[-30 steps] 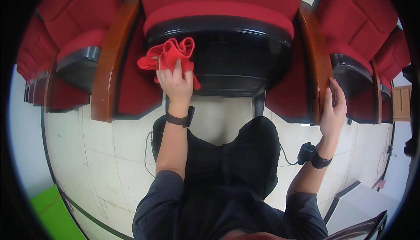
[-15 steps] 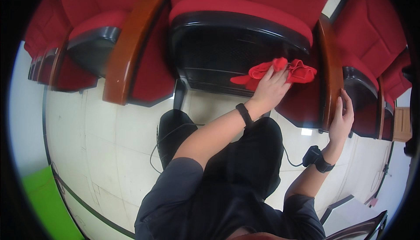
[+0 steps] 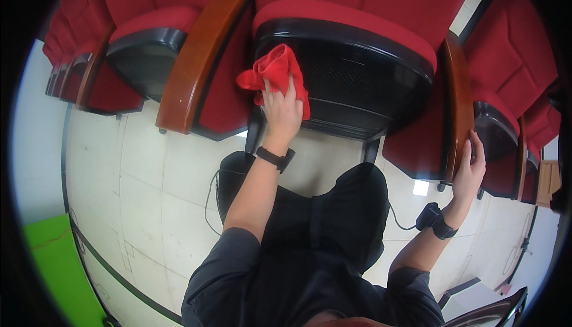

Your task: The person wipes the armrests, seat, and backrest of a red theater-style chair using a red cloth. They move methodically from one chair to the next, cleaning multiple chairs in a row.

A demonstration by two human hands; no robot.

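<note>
A bunched red cloth (image 3: 277,71) is in my left hand (image 3: 282,112), whose fingers press it against the left part of the black seat underside (image 3: 351,80). This underside belongs to the red upholstered chair (image 3: 351,20) straight ahead. Some of my left fingertips are hidden in the folds. Over on the right, my right hand (image 3: 469,169) rests against the front end of the wooden armrest (image 3: 460,100), fingers stretched out and holding nothing.
Another wooden armrest (image 3: 199,59) with a red side panel stands left of the chair. More red chairs (image 3: 158,20) continue the row on both sides. Pale floor tiles (image 3: 143,196) lie below, and a green panel (image 3: 56,267) shows at lower left. A thin cable (image 3: 207,208) hangs beside my left knee.
My left hand has carried the red cloth leftward across the seat underside, from its right part to its left. My right hand stays at the armrest. The view has shifted slightly.
</note>
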